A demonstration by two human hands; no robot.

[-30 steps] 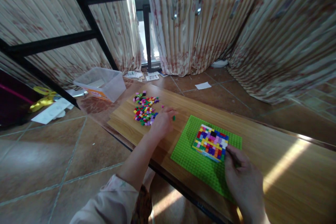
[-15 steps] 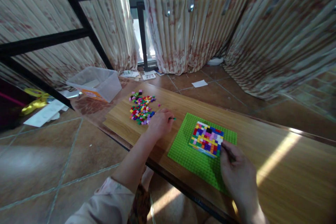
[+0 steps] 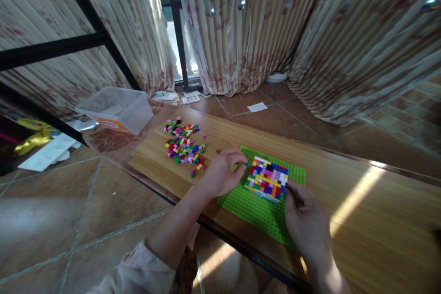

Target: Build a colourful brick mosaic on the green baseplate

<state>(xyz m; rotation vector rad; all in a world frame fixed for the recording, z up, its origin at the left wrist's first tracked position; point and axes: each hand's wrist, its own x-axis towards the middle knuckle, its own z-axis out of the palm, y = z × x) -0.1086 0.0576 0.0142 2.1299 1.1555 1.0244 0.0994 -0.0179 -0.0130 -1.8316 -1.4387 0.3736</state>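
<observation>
A block of multicoloured toy bricks [image 3: 266, 178] stands on a green studded baseplate [image 3: 255, 215]. My left hand [image 3: 223, 172] is just left of the block, over the baseplate's edge. Its thumb and index finger pinch a small green brick [image 3: 247, 165]. At the block's right side is my right hand [image 3: 307, 213], closed, with thumb and fingertips against the block's edge; the palm side of its fingers is partly hidden. Loose bricks [image 3: 184, 144] of many colours lie spread out to the left of my left hand.
The wooden board [image 3: 358, 193] bearing the baseplate lies on a low table. A clear plastic box [image 3: 139, 112] stands at its far left end. Behind are papers [image 3: 190, 97] on the floor, striped curtains [image 3: 220, 46] and a black metal frame [image 3: 119, 64].
My left hand has moved right, from beside the loose bricks to the block's left side, carrying the green brick. My right hand stays at the block. The view has shifted slightly.
</observation>
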